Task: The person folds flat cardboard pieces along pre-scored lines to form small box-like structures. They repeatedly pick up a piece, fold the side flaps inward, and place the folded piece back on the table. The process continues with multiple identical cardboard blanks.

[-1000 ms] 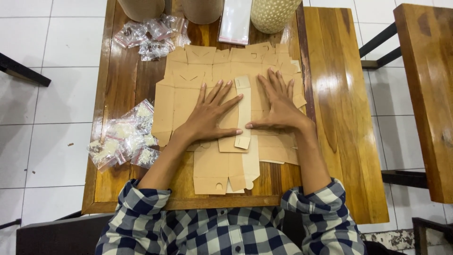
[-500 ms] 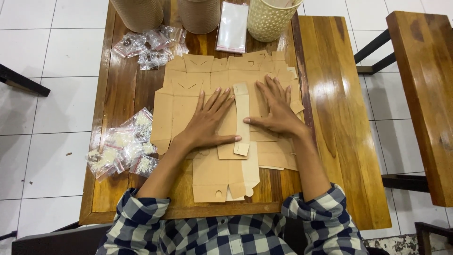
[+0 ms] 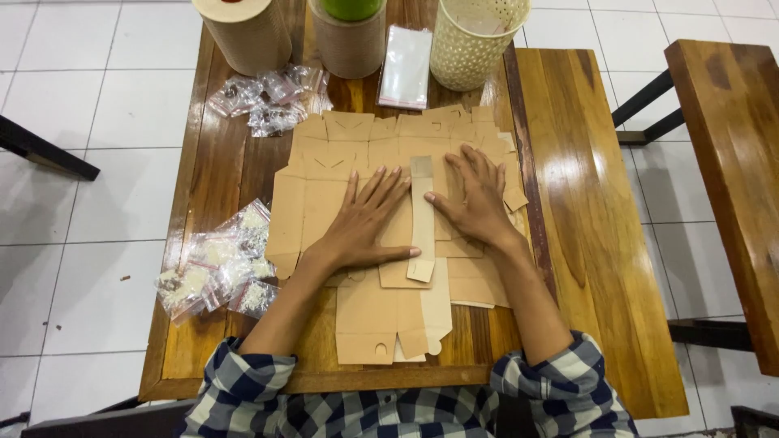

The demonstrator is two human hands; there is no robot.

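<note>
Two hands lie flat on a pile of die-cut brown cardboard box blanks [image 3: 357, 320] on the wooden tabletop [image 3: 223, 174]. The left hand [image 3: 361, 223] is open, fingers spread, palm pressing on the sheet, and its thumb points to the folded strip [image 3: 422, 219], a narrow flap that stands between both hands. The right hand [image 3: 479, 203] is open too, fingers spread, and its thumb touches the side of the same strip. Neither hand grips anything; they only press.

To crease such a flap well, I think the palms should hold the sheet flat so it does not slip on the sheets below, and the thumbs should run along the scored line from one end to the other with even pressure, so the fold comes straight and the cardboard does not tear at the notches.

Near the left edge of the tabletop lies a heap of small clear plastic packets [image 3: 215, 272] with pale contents. Farther away, behind the blanks, is a second heap of clear packets [image 3: 268, 97] with darker small things inside. Beside it a flat stack of transparent sleeves [image 3: 404, 65] lies, rectangular and shiny. At the far edge stand two round brown woven containers [image 3: 247, 32], one of them with a green thing on top, and a cream perforated basket [image 3: 475, 40]. I can make out no label on any of them.
</note>
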